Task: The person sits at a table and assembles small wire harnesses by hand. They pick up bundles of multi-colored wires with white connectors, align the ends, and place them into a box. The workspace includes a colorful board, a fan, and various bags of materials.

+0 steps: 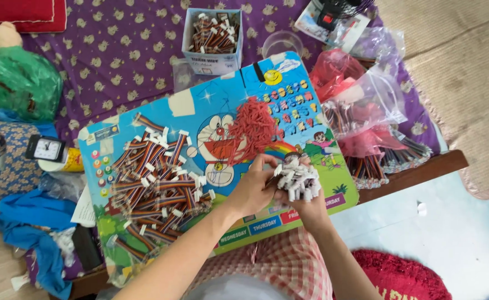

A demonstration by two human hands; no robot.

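Observation:
My left hand (254, 186) and my right hand (305, 205) meet over the near edge of a small blue cartoon-printed lap table (289, 83). Together they grip a bundle of short ribbon cables (297, 176) whose white plug ends stick up and to the right. My left fingers pinch the bundle's left side; my right hand cups it from below. A heap of thin red pieces (251, 128) lies on the table just beyond my hands. A large pile of loose multicoloured ribbon cables with white plugs (158, 183) covers the table's left half.
An open blue-and-white box of more cables (212, 36) stands behind the table on a purple patterned cloth (116, 61). Clear and pink plastic bags of cables (372, 128) lie to the right. A small black clock (45, 148) and green bag (16, 83) sit left.

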